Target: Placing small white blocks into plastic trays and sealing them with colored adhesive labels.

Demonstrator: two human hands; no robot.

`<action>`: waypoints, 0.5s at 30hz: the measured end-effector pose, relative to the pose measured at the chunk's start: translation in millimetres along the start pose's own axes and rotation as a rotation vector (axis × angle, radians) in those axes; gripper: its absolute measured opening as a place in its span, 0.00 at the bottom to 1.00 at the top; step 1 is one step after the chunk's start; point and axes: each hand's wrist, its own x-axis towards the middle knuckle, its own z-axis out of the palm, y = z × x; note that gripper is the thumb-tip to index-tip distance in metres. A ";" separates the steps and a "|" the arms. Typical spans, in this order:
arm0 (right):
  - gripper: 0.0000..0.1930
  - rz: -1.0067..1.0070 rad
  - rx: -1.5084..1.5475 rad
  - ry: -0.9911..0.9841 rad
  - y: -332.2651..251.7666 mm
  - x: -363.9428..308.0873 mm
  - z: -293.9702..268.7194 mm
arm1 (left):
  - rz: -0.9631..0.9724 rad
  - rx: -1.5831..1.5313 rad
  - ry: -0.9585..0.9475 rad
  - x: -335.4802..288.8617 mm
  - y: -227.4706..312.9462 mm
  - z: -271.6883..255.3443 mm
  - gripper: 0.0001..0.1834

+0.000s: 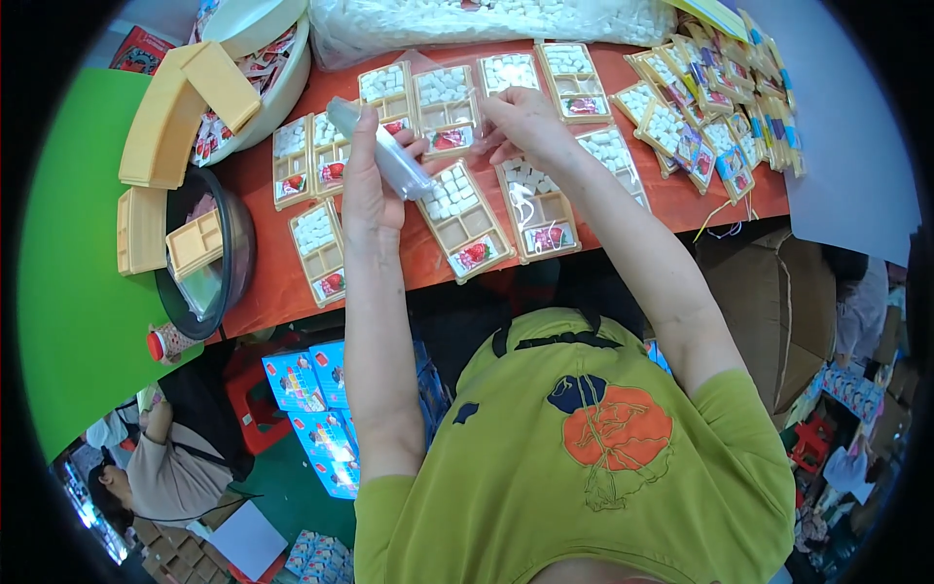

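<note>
My left hand is closed around a bundle of clear plastic bags, its thumb along the bundle. To its right my right hand is bent with the fingers drawn together at the edge of a clear plastic bag. That bag lies over a cream compartment tray between my hands. The tray holds white pieces and a packet with a strawberry picture. Similar trays stand around: one tilted tray below my hands, another tray under my right wrist, and several more about them. My right fingertips are partly hidden.
Filled, bagged trays are heaped at the right. At the left stand a white tub of packets, stacked cream trays and a black basin. A large bag of white pieces lies at the back. Blue boxes stand below the red table.
</note>
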 end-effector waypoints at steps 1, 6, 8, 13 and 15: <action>0.12 0.039 -0.003 -0.024 -1.5 0.9 -0.5 | 0.019 0.035 0.056 -0.8 -0.6 -2.8 0.46; 0.13 0.067 -0.033 -0.047 -7.9 -6.0 0.0 | 0.047 0.083 0.084 -7.6 3.2 1.5 0.50; 0.13 0.031 -0.063 -0.048 -9.2 -8.4 1.6 | 0.050 0.083 0.098 -2.9 1.8 1.0 0.50; 0.12 -0.156 -0.194 -0.066 -13.8 -4.9 9.6 | 0.054 0.043 0.099 4.3 4.8 -4.0 0.49; 0.13 -0.217 -0.189 -0.100 -15.4 1.6 9.6 | 0.074 0.027 0.060 0.1 4.9 -4.9 0.48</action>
